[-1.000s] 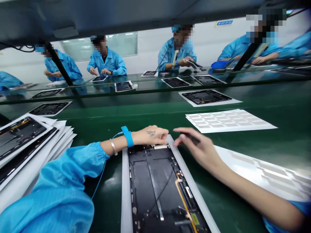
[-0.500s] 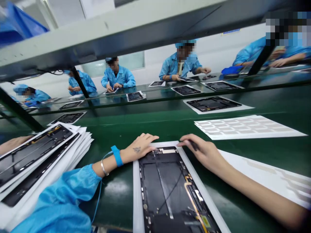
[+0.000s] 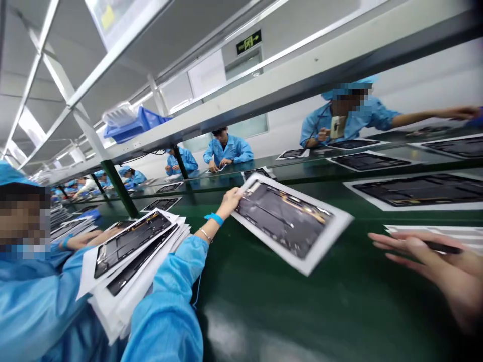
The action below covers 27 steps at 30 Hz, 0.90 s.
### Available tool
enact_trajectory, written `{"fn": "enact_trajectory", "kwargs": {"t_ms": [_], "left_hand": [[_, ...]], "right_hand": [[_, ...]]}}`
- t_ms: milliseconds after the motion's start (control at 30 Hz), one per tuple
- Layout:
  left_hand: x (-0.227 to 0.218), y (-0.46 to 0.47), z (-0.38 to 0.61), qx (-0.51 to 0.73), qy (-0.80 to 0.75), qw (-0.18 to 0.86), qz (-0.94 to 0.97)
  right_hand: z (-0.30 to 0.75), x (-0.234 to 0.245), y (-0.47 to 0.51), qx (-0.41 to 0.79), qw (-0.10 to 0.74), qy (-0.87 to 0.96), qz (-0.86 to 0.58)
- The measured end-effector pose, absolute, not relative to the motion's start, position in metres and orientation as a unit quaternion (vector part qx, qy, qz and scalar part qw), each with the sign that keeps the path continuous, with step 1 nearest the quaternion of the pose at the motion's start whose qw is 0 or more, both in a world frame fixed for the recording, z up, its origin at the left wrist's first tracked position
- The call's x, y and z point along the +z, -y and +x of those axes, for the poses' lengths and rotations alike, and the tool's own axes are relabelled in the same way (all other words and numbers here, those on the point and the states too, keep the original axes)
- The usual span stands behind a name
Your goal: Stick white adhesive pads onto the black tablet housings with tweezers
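Note:
My left hand (image 3: 229,202) grips the far left corner of an opened tablet (image 3: 287,218), its dark inside with ribbon cables facing up on a white backing sheet (image 3: 307,264). The tablet is tilted and lifted off the green bench (image 3: 302,317). At the right, my right hand (image 3: 441,266) is in the air with fingers stretched out. A dark, slim, pen-like tool (image 3: 441,246) lies held in it, partly covered by the thumb. Under that hand's far side, a white sheet with pale strips (image 3: 468,242) shows in part.
Left of my arm, a co-worker's sleeve (image 3: 33,322) borders a stack of opened tablets on white sheets (image 3: 132,241). Several more tablets lie along the line, one of them at the right (image 3: 422,191). A shelf beam (image 3: 264,95) crosses above the bench.
My view has turned left. My left hand has raised the tablet from the bench and swung it forward, turning it. My right hand has left the tablet's edge and moved right.

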<state>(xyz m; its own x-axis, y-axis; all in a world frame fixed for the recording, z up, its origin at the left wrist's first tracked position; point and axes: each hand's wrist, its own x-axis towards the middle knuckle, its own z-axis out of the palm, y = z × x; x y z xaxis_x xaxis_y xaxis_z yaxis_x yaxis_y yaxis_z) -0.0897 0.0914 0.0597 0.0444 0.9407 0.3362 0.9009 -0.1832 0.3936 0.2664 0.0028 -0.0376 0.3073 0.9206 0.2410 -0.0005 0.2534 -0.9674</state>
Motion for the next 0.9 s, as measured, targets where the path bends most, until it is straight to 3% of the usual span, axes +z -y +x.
{"fn": "enact_trajectory", "kwargs": {"t_ms": [100,367,467,600,767,900], "left_hand": [[0.064,-0.123,-0.107,0.296,-0.697,0.015,0.653],[0.055,-0.142,-0.115,0.292,-0.756,-0.040,0.585],[0.043,-0.132,-0.100,0.247,-0.718,-0.042,0.649],[0.005,-0.097,-0.058,0.146,-0.569,0.050,0.808],[-0.024,-0.051,-0.019,0.083,-0.444,0.134,0.882],[-0.019,-0.044,-0.016,0.068,-0.443,0.128,0.884]], "right_hand": [[0.260,-0.028,0.003,0.438,0.622,0.427,-0.489],[0.259,-0.032,0.003,0.439,0.582,0.460,-0.507],[0.262,-0.034,0.001,0.418,0.578,0.485,-0.506],[0.260,-0.035,0.010,0.363,0.558,0.559,-0.495],[0.249,-0.035,0.018,0.270,0.409,0.714,-0.500],[0.248,-0.016,-0.039,0.093,0.257,0.757,-0.593]]}}
